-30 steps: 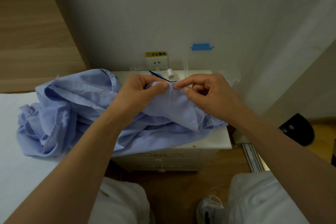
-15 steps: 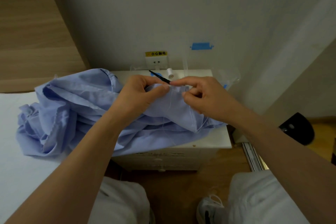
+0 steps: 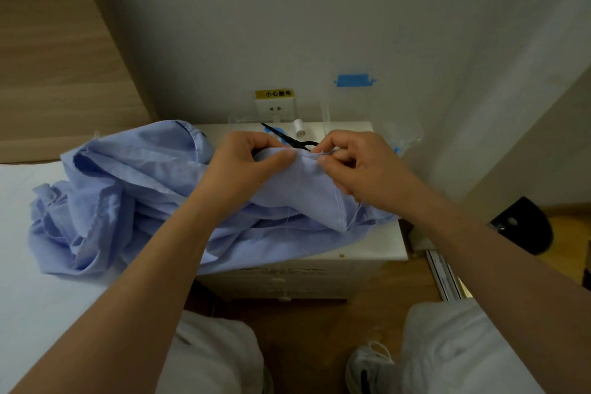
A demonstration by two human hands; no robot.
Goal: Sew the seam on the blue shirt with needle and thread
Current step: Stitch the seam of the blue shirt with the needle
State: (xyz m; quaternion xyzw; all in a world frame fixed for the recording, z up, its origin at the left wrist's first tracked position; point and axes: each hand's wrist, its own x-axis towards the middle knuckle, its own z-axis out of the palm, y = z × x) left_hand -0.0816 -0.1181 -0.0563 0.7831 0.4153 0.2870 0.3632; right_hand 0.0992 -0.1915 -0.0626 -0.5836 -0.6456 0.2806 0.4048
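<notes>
Two pinches hold the soft, floppy blue shirt (image 3: 128, 189) over the table (image 3: 379, 248): L hand (image 3: 243, 166) nips the fold, R hand (image 3: 364, 169) fingers (image 3: 332, 141) nip the seam edge, so grab close by it.

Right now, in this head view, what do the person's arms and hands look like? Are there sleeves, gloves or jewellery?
The left forearm and the right forearm are bare as far as the frame edge; no sleeve shows. The left hand and the right hand wear no gloves. No ring, watch or bracelet is visible on either wrist or hand.
</notes>
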